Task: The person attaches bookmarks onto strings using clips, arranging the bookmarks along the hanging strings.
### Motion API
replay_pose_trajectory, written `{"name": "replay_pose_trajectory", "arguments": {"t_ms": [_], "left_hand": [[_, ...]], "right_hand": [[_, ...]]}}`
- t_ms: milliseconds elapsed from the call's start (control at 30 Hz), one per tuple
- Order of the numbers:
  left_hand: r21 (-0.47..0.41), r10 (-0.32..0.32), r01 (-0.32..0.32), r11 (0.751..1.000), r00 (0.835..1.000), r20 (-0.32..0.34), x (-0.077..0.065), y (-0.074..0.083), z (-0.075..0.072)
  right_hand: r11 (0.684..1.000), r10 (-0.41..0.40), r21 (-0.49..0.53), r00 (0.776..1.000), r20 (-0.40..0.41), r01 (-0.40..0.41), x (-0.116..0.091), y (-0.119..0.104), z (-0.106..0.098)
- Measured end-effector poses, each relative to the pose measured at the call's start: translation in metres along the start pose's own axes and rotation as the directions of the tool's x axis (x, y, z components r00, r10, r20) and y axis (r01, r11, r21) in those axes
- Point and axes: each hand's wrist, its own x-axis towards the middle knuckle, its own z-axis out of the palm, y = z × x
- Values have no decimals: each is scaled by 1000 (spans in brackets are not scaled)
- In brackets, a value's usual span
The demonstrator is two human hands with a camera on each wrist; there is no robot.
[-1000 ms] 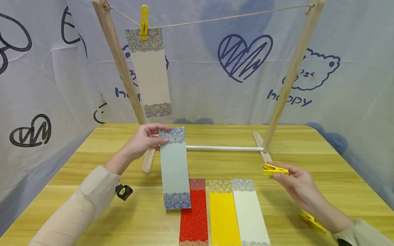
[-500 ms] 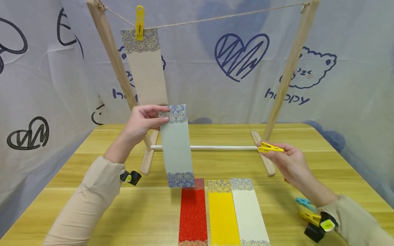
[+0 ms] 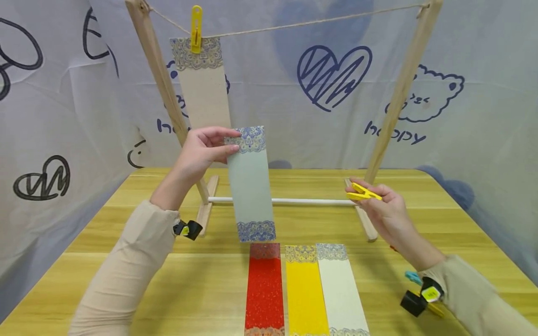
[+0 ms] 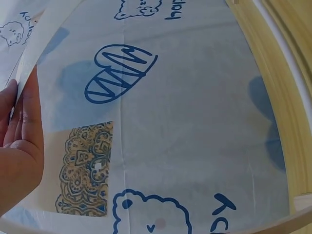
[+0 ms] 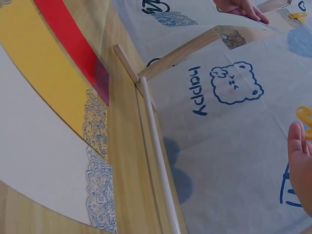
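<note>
My left hand (image 3: 201,151) pinches a pale blue-green paper strip (image 3: 251,186) by the left side of its patterned top band, thumb in front. The strip hangs nearly upright in the air, overlapping the lower part of a cream paper strip (image 3: 204,95) behind it. That cream strip hangs from a rope (image 3: 311,22), held by a yellow clothespin (image 3: 196,29). Over on the right, my right hand (image 3: 384,207) grips another yellow clothespin (image 3: 362,192) between thumb and fingers. In the right wrist view that clothespin (image 5: 304,116) shows only partly at the edge.
A wooden frame with two posts (image 3: 397,102) and a white crossbar (image 3: 311,201) stands on the table. Red (image 3: 265,289), yellow (image 3: 307,294) and white (image 3: 342,289) strips lie in front. Near my right wrist lie a blue clothespin (image 3: 414,277) and a yellow one (image 3: 436,309).
My left hand has risen with the pale strip, lifting it off the red strip's area and slightly right. My right hand has moved up and a little left with its clothespin.
</note>
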Motion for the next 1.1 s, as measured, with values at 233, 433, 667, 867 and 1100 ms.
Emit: {"name": "replay_pose_trajectory", "arguments": {"t_ms": [233, 433, 667, 867, 1100], "left_hand": [[3, -1, 1, 1000, 1000, 17, 8, 5, 5], [22, 17, -17, 1000, 1000, 2, 14, 13, 8], [13, 28, -28, 1000, 999, -16, 21, 18, 11], [1, 52, -52, 999, 997, -64, 27, 22, 12], [-19, 67, -70, 997, 986, -152, 32, 25, 8]], "right_hand": [[999, -7, 51, 999, 33, 5, 7, 1, 2], [995, -1, 104, 1000, 25, -1, 11, 1, 4], [994, 45, 101, 999, -29, -42, 19, 2, 6], [994, 82, 73, 997, 4, -82, 23, 5, 6], [980, 159, 113, 986, 58, -164, 31, 7, 12]]}}
